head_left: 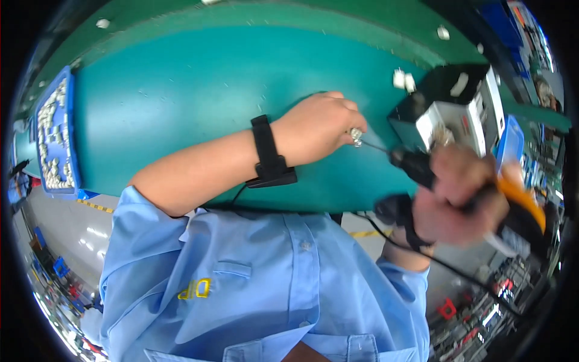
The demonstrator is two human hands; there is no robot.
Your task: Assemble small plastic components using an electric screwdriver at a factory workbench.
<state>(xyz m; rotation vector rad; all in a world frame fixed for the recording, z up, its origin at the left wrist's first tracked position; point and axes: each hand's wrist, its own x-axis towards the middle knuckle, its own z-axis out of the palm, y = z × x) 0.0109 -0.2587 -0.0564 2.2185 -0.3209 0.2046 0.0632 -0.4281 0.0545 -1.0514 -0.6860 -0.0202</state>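
My left hand (pixel 322 123) reaches over the green work mat, its fingers closed on a small whitish part with shiny metal (pixel 356 137). In my right hand (pixel 455 202) is a cordless drill (pixel 522 208), black and orange, blurred by motion. From its black chuck (pixel 414 167) a thin bit points left, and the tip reaches the small part or comes very close; I cannot tell whether they touch. Another small light-coloured piece (pixel 444 135) shows blurred just above my right hand, by the white box; whether the fingers touch it is not visible.
A blue tray (pixel 73 133) of many small white parts stands at the far left. Two white pieces (pixel 404 80) lie near a black and white box (pixel 458 84) at the right. Behind it is another blue bin (pixel 511 140). A black cable (pixel 446 265) hangs below my right wrist.
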